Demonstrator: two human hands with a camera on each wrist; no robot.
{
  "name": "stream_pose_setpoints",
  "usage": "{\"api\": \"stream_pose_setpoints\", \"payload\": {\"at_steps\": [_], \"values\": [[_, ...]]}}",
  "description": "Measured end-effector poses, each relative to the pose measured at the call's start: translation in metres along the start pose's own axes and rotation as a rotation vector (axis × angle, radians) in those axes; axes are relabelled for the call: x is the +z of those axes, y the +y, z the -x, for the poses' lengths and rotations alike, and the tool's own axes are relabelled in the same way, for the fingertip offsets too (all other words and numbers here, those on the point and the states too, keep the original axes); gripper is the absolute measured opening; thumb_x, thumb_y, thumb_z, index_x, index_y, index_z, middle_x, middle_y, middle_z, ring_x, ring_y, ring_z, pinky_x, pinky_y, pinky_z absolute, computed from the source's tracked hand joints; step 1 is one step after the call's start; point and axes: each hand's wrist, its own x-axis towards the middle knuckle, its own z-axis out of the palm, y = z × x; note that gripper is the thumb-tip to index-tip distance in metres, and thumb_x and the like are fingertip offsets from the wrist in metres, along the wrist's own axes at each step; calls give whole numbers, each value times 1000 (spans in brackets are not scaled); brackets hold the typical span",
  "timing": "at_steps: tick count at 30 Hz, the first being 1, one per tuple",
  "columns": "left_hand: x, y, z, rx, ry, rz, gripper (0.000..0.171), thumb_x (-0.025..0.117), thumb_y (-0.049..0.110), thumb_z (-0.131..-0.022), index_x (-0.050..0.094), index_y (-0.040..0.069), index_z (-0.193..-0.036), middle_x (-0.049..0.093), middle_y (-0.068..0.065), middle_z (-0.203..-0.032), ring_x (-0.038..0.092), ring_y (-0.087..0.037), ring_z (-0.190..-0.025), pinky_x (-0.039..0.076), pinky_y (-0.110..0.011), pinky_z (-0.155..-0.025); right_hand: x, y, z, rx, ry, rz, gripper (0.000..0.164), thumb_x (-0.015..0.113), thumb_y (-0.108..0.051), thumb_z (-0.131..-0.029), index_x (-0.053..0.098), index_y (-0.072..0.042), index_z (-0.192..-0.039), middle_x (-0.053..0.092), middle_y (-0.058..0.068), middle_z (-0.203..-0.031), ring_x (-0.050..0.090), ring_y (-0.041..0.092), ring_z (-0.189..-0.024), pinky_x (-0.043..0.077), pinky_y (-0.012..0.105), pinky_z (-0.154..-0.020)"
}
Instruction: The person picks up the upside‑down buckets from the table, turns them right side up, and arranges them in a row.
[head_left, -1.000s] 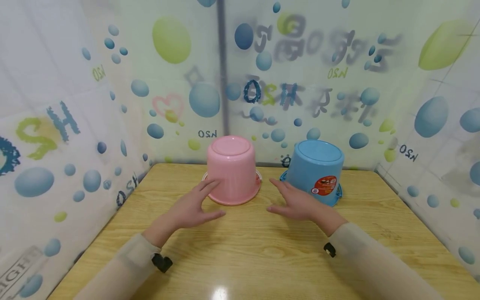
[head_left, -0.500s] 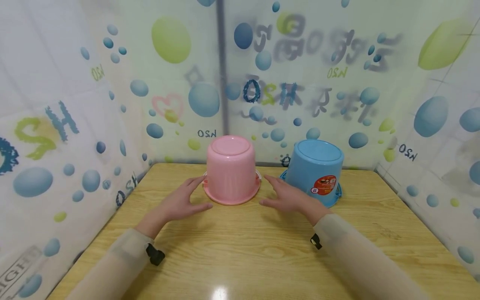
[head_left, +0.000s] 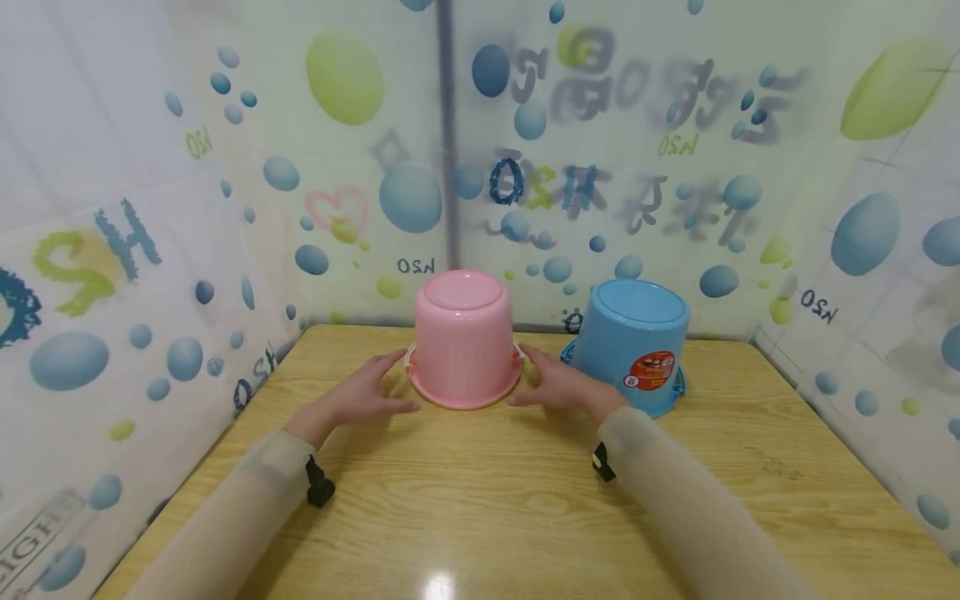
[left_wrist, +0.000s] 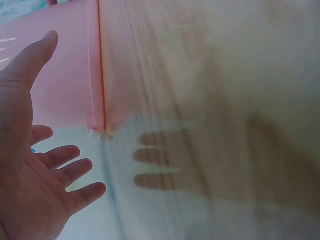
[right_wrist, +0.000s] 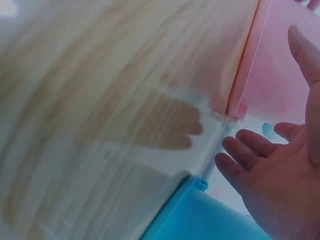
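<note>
A pink bucket [head_left: 463,350] stands upside down near the back of the table, its rim on the wood and a pale handle around it. To its left is my left hand [head_left: 362,395], fingers extended and thumb apart, near the rim. On the other side my right hand [head_left: 557,383] reaches between the two buckets, fingers extended towards the pink bucket's right side. In the left wrist view the left hand [left_wrist: 35,175] is spread and holds nothing. The right wrist view shows the right hand [right_wrist: 280,160] just as free, beside the pink bucket [right_wrist: 275,65]. Whether fingertips touch it I cannot tell.
A blue bucket [head_left: 637,333] with a red label also stands upside down, right of the pink one and close to the right hand. The wooden table [head_left: 465,500] meets a printed curtain [head_left: 360,208] at its back and sides.
Both hands have moved to either side of the pink bucket. The left went left from in front of it; the right moved left, away from the blue bucket. Both buckets stay in place.
</note>
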Motion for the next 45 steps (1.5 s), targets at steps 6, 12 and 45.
{"api": "stream_pose_setpoints", "payload": {"at_steps": [6,12,45], "values": [[6,-1,-17,2,-30,43,122,87,59,-90,18,10,-177,29,-26,-178,27,-51,-165,27,-70,-132,1,4,-12,-2,-32,-52,119,85,-55,-93,8,-29,-179,13,14,-186,6,43,-172,15,71,-135],[10,-3,-27,14,-46,80,131,90,57,-88,5,11,-178,22,-27,-180,23,-51,-167,24,-68,-134,3,6,-21,11,-42,-98,123,88,-51,-92,5,-29,-179,13,14,-186,10,42,-172,16,69,-136],[11,-5,-34,110,-30,77,123,83,38,-100,-10,13,-177,17,-32,-179,29,-54,-163,27,-68,-132,10,-4,-28,-27,36,-113,119,87,-45,-95,3,-37,-178,22,6,-185,24,39,-170,20,64,-137]]}}
